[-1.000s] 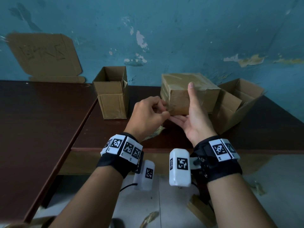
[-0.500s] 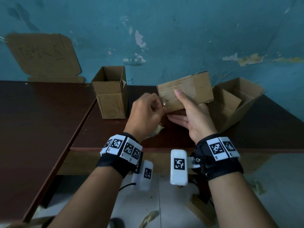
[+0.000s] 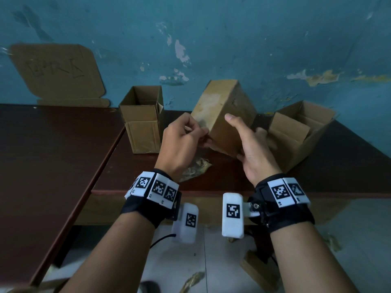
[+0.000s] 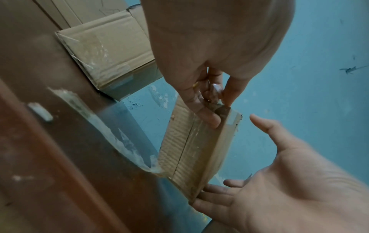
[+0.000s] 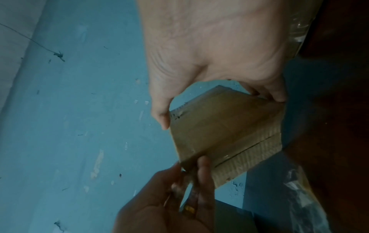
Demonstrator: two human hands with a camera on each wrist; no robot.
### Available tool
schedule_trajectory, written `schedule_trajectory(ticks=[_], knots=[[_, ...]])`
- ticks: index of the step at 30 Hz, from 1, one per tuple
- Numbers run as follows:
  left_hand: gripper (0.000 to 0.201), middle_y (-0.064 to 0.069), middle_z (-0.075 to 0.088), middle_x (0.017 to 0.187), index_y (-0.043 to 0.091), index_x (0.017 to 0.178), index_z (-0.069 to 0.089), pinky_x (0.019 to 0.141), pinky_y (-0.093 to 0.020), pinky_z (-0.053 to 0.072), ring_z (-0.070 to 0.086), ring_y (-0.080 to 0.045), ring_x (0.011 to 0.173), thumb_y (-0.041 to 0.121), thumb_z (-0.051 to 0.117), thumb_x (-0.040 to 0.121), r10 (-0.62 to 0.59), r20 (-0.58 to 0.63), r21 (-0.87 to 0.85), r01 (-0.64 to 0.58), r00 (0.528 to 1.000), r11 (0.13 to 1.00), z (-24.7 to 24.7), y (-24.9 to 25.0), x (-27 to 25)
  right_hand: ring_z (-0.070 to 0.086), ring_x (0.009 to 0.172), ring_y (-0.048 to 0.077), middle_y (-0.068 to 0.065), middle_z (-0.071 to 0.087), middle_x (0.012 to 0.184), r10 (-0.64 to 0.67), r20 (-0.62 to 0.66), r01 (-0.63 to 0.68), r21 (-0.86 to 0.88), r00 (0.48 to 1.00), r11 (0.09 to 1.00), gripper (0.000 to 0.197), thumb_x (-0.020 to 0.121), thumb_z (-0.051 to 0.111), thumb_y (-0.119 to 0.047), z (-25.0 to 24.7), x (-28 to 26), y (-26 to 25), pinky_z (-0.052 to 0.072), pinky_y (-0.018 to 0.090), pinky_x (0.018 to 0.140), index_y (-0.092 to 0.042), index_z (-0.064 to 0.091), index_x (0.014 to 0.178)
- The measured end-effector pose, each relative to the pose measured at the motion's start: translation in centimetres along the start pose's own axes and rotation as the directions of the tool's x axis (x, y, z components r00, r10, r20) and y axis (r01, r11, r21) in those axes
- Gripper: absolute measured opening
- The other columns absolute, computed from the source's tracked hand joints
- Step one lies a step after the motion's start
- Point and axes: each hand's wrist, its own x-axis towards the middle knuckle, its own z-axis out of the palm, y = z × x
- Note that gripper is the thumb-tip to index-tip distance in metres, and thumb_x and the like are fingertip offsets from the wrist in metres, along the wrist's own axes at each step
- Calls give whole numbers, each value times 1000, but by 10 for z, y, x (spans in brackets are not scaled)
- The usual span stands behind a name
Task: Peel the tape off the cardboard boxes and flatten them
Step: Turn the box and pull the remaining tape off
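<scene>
Sealed box (image 3: pixel 222 115) — lying flat on the table (image 3: pixel 63 155) a second ago, half-raised at the mid-point — now lifted clear and tipped steeply, one corner pointing up toward the wall. Right hand (image 3: pixel 251 149), earlier laid flat against the box's near face with the thumb pointing up, now cups the lower end with the thumb pressed on the side panel. Left hand (image 3: pixel 182 142) has risen with the box, its fingertips (image 4: pixel 207 119) pinching at the taped edge nearest it.
</scene>
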Motion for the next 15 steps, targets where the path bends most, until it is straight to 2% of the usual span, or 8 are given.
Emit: schedule_trajectory(ticks=[3, 6, 8, 9, 11, 13, 15], knots=[[21, -4, 71, 69, 8, 83, 53, 68, -44, 58, 76, -34, 77, 0, 64, 99, 11, -8, -24, -11, 1000, 1000, -2, 3, 0, 59, 138, 26, 2, 57, 154, -21, 33, 23, -54, 999, 998, 170, 24, 92, -88, 2, -2, 1, 46, 58, 117, -26, 20, 165], [19, -2, 72, 71, 9, 86, 54, 64, -44, 53, 75, -43, 80, 3, 64, 100, 28, 27, -28, -28, 999, 999, -2, 3, 0, 64, 130, 24, 2, 63, 145, -35, 38, 38, -84, 999, 996, 166, 24, 92, -87, 4, -6, 2, 51, 56, 113, -24, 24, 161], [18, -1, 72, 73, 9, 87, 54, 60, -45, 48, 70, -53, 78, 6, 66, 101, 54, 61, -17, -53, 997, 998, -1, 3, -1, 65, 127, 24, 3, 63, 142, -24, 39, 27, -102, 999, 994, 158, 30, 93, -86, 6, -8, 3, 53, 55, 111, -22, 27, 159], [19, -1, 71, 74, 9, 88, 54, 58, -43, 46, 68, -53, 74, 8, 67, 101, 80, 75, -10, -80, 994, 997, -1, 2, -1, 65, 127, 25, 3, 63, 142, -9, 37, 14, -115, 999, 993, 153, 35, 92, -85, 7, -8, 3, 54, 55, 111, -21, 29, 158], [19, -4, 67, 78, 5, 89, 53, 58, -35, 48, 69, -41, 68, 6, 68, 101, 154, 95, -3, -155, 983, 988, -1, 3, -1, 65, 126, 26, 6, 63, 142, 36, 33, -31, -135, 999, 990, 144, 41, 90, -82, 7, -9, 3, 55, 55, 109, -19, 31, 157], [20, -15, 62, 87, -2, 90, 51, 62, -29, 51, 69, -25, 69, 3, 67, 101, 220, 119, -23, -219, 968, 975, -1, 3, -1, 65, 123, 26, 7, 64, 139, 67, 31, -61, -145, 997, 988, 134, 46, 86, -81, 8, -11, 1, 57, 56, 104, -18, 35, 153], [19, -15, 60, 91, -3, 91, 51, 64, -26, 52, 69, -23, 70, 0, 66, 101, 262, 148, -49, -257, 954, 965, -1, 3, -1, 64, 120, 26, 7, 64, 135, 80, 24, -75, -156, 997, 985, 127, 48, 80, -80, 9, -13, -1, 58, 54, 100, -18, 36, 150]])
